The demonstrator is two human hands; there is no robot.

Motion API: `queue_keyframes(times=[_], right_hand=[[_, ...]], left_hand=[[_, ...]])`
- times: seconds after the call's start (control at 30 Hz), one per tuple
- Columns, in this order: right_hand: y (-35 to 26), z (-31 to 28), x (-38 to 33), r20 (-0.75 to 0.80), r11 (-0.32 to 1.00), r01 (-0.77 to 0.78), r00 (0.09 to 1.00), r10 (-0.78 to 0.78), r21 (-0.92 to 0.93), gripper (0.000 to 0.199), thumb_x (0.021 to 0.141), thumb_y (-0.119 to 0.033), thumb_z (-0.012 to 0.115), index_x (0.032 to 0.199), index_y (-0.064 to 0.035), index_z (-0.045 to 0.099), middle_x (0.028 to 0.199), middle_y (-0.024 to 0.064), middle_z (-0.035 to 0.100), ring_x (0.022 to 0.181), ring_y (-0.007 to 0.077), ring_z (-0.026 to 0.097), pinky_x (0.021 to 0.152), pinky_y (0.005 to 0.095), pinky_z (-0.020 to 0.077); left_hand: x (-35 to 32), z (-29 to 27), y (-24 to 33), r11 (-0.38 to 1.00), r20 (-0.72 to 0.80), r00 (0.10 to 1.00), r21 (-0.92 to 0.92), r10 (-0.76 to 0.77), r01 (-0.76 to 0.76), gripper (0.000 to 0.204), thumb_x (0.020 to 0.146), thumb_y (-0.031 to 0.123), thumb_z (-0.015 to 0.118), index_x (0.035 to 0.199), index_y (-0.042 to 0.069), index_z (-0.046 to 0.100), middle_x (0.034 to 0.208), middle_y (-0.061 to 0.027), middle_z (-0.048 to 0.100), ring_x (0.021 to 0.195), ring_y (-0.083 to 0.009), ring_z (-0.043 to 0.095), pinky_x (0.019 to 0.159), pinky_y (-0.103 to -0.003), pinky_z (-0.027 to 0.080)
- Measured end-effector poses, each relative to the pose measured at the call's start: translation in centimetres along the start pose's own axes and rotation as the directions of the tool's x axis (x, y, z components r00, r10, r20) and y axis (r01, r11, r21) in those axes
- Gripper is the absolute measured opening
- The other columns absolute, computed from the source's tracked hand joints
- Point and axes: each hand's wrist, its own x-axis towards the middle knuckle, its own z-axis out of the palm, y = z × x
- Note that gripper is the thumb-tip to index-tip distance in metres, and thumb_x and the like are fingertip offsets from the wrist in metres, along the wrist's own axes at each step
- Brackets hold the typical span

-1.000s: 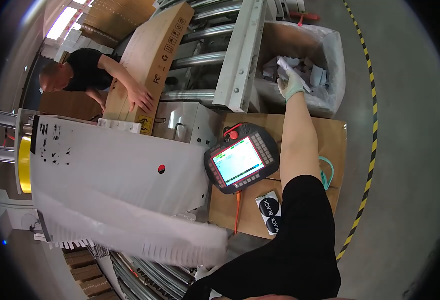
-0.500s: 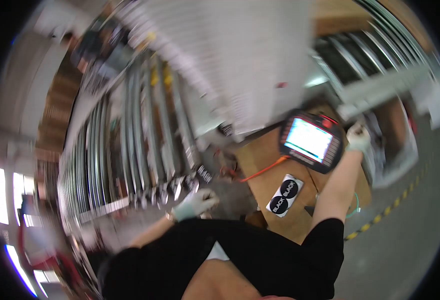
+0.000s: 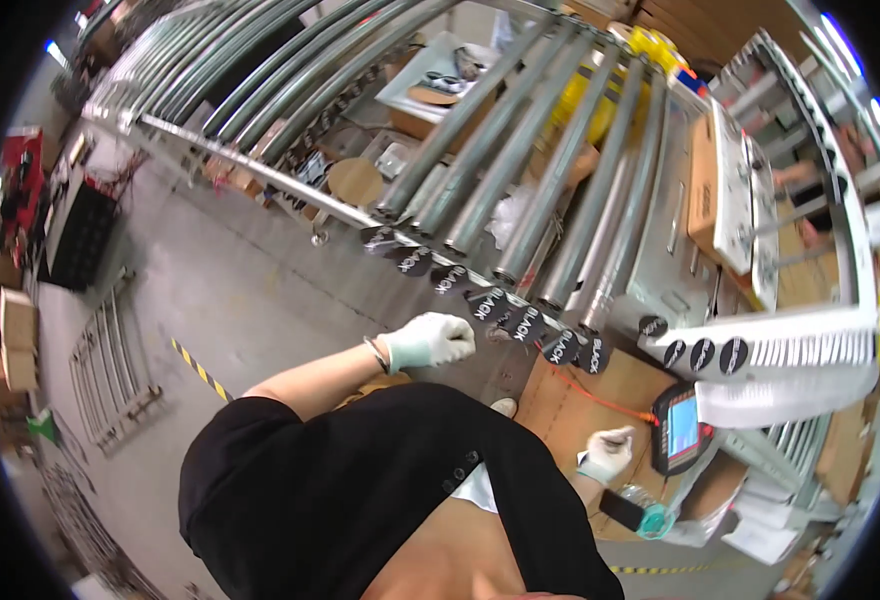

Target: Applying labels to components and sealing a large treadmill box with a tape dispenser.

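A: Under the roller conveyor (image 3: 520,170), L hand (image 3: 430,340) – white glove, fingers curled loosely, right at the row of round black labels (image 3: 505,315) stuck along the frame edge. Can't tell if it's pinching one.

B: How many labels?

A: Abt 8 in that row, then 3 more (image 3: 700,355) further right on the white frame. Some overlap, so count's approx.

B: R hand?

A: R hand (image 3: 608,452) also gloved, half closed, hovering over the cardboard sheet (image 3: 570,400) on the floor; nothing clearly in it. Just beside it: 1 handheld pendant w/ lit screen (image 3: 682,432), orange cable running to it.

B: Rollers?

A: 6 or so grey tubes in clear view overhead, more blurring off top-left.

B: Else?

A: 1 clear bottle, teal cap (image 3: 648,515), by R forearm. Yellow-black floor tape (image 3: 200,368), 1 strip near L elbow.
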Motion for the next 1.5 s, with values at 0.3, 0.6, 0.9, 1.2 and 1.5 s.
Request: queue_keyframes(times=[0.3,0.6,0.9,1.2,1.5], right_hand=[[39.6,16.9,-5.4,0.571,-0.657,0.676,0.699,0.430,-0.334,0.038,0.088,-0.029,0.050,0.110,-0.0024,0.063,0.099,0.0210,0.065,0.089,0.0305,0.063,0.078,0.0391,0.0495],[40.4,16.5,-4.7,0.356,-0.868,0.483,0.836,0.417,-0.118,0.035,0.080,-0.036,0.055,0.094,-0.0069,0.067,0.096,0.0129,0.067,0.090,0.0286,0.065,0.075,0.0424,0.0492],[18.5,6.0,-4.2,0.524,-0.629,0.028,0.582,-0.622,-0.777,0.031,0.081,-0.034,0.052,0.083,-0.0060,0.065,0.082,0.0159,0.066,0.082,0.0331,0.064,0.076,0.0422,0.0504],[-1.5,-15.0,-4.1,0.402,-0.810,-0.506,0.703,-0.586,-0.296,0.058,0.079,-0.013,0.055,0.134,-0.0063,0.040,0.136,0.0118,0.043,0.123,0.0260,0.044,0.094,0.0372,0.0428],[-5.7,-10.0,-1.5,0.171,-0.913,-0.300,0.920,-0.354,-0.276,0.076,0.070,-0.014,0.068,0.138,-0.0051,0.034,0.146,0.0142,0.031,0.130,0.0301,0.036,0.094,0.0378,0.0440]], left_hand=[[-4.0,-8.3,-1.8,0.960,-0.365,0.888,0.108,0.279,-0.258,0.012,0.078,0.020,0.065,0.082,0.010,0.066,0.082,-0.0113,0.064,0.078,-0.0272,0.062,0.070,-0.035,0.049],[-0.2,-5.3,0.7,0.974,-0.113,0.971,0.105,0.212,-0.201,0.015,0.078,0.015,0.064,0.072,0.001,0.064,0.067,-0.0069,0.061,0.060,-0.0169,0.058,0.058,-0.029,0.046],[3.1,4.6,12.2,0.976,0.697,0.708,-0.213,0.113,0.054,0.015,0.086,0.016,0.059,0.084,0.002,0.063,0.073,-0.0011,0.062,0.065,-0.0064,0.056,0.059,-0.020,0.042],[8.6,3.9,9.9,0.966,0.309,0.932,-0.113,-0.190,0.234,0.017,0.084,0.020,0.062,0.085,0.003,0.064,0.073,-0.0020,0.063,0.064,-0.0083,0.059,0.059,-0.020,0.042],[7.5,5.9,9.4,0.942,0.312,0.910,-0.108,-0.272,0.318,0.021,0.087,0.022,0.061,0.087,0.001,0.064,0.075,-0.0033,0.064,0.067,-0.0098,0.061,0.060,-0.020,0.044]])
